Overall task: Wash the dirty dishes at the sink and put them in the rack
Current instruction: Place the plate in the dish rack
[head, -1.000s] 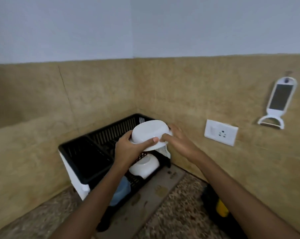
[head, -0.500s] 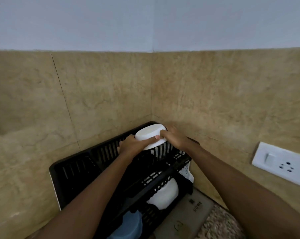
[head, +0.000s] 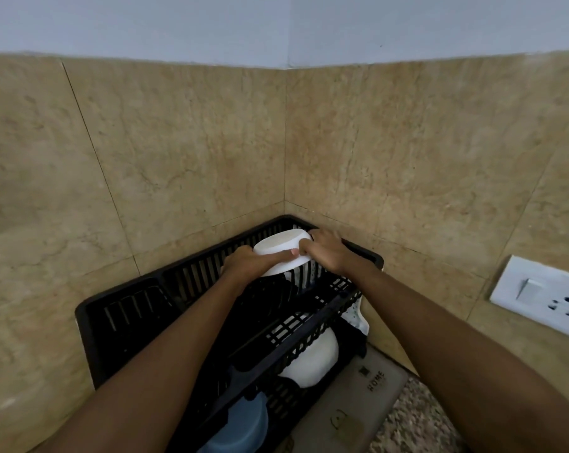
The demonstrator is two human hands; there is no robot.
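Note:
A white bowl [head: 281, 245] is upside down and tilted inside the top tier of a black two-tier dish rack [head: 126, 308] in the wall corner. My left hand [head: 247, 264] grips its left rim and my right hand [head: 325, 251] grips its right rim. Whether the bowl rests on the rack floor is hidden by my hands. On the lower tier another white bowl [head: 312, 358] lies on its side, with a blue bowl [head: 240, 426] in front of it.
Beige tiled walls close in behind and to the right of the rack. A white switch and socket plate [head: 544, 295] is on the right wall. A beige mat [head: 351, 407] lies under the rack on the speckled stone counter [head: 417, 423].
Both hands carried the white bowl forward and down into the far right end of the top tier. The view moved closer and turned left, so the wall peeler left the frame.

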